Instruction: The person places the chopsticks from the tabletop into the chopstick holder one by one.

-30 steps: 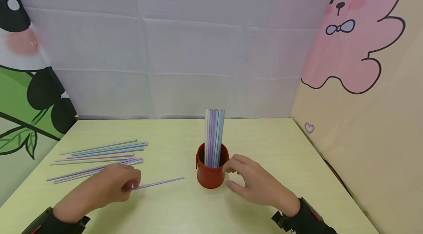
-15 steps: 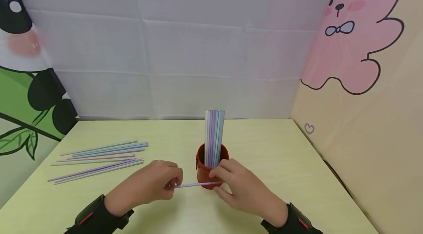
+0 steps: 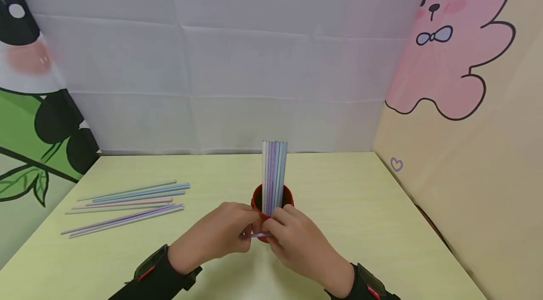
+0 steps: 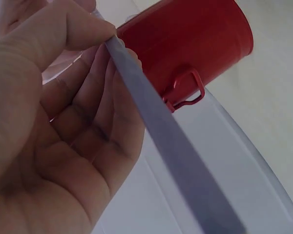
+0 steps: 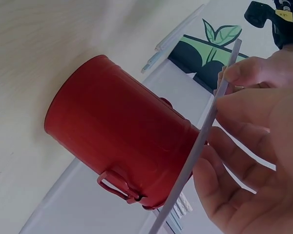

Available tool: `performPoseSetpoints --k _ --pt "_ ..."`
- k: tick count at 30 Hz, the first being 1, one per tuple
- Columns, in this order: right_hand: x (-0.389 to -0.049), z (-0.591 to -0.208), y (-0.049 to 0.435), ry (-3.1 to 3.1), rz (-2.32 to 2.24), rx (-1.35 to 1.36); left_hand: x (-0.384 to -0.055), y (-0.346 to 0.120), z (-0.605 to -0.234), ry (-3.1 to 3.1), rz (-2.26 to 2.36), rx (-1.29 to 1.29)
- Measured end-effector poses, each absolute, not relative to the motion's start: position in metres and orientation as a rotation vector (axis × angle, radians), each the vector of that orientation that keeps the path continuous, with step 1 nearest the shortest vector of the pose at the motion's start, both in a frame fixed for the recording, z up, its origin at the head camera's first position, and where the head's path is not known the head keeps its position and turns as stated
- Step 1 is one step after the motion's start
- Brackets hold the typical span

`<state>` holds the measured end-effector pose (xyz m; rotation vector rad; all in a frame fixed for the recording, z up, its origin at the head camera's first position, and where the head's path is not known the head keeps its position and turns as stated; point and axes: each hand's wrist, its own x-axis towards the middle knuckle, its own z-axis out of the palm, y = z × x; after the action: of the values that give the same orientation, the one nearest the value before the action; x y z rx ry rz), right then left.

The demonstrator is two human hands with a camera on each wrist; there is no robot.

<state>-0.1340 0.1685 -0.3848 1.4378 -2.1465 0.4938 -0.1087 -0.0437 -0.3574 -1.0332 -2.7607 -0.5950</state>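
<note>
A thin pale purple straw (image 3: 260, 235) is stretched level between my two hands, in front of the red bucket (image 3: 289, 195). My left hand (image 3: 229, 228) pinches it with thumb and fingers; in the left wrist view the straw (image 4: 156, 122) runs out past the thumb toward the camera. From the other side my right hand (image 3: 297, 243) pinches the same straw (image 5: 198, 146), its thumb close to the left hand's fingers. The bucket (image 5: 119, 126) is upright and has small loop handles. Inside it stands a bundle of white, purple and blue straws (image 3: 275, 173).
Several loose straws (image 3: 127, 205) in blue, pink, green and purple lie at the left of the pale wooden table (image 3: 365, 206). A white cloth (image 3: 246, 55) hangs behind it, and a beige wall (image 3: 488, 187) rises at the right.
The left hand has carried the purple straw rightward to the bucket's front. The right hand, first beside the bucket with nothing in it, has moved left and taken hold of the straw.
</note>
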Motion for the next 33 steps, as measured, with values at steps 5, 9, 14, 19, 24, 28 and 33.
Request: performPoseSetpoints --k 5,9,14,19,24,28,33 --pt "-0.134 -0.387 0.166 -2.146 0.466 1.437 -0.109 -0.038 -0.358 -2.735 -0.584 -1.029" --pt "-0.135 -0.388 0.166 -2.137 0.432 1.429 -0.109 -0.036 -0.359 -2.742 -0.573 -1.016" --pt "-0.135 -0.389 0.167 -2.149 0.371 1.424 -0.109 -0.035 -0.360 -2.750 -0.585 -1.005" --pt "-0.136 -0.387 0.170 -2.148 0.315 1.433 -0.108 -0.037 -0.360 -2.733 -0.618 -1.002" --pt "-0.143 -0.380 0.178 -2.164 0.333 1.414 -0.108 -0.047 -0.349 -2.724 -0.705 -0.901" --pt "-0.149 -0.369 0.189 -2.206 0.404 1.381 -0.112 -0.063 -0.337 -2.694 -0.856 -0.692" --pt "-0.154 -0.353 0.202 -2.219 0.556 1.359 -0.118 -0.084 -0.333 -2.521 -1.077 -0.453"
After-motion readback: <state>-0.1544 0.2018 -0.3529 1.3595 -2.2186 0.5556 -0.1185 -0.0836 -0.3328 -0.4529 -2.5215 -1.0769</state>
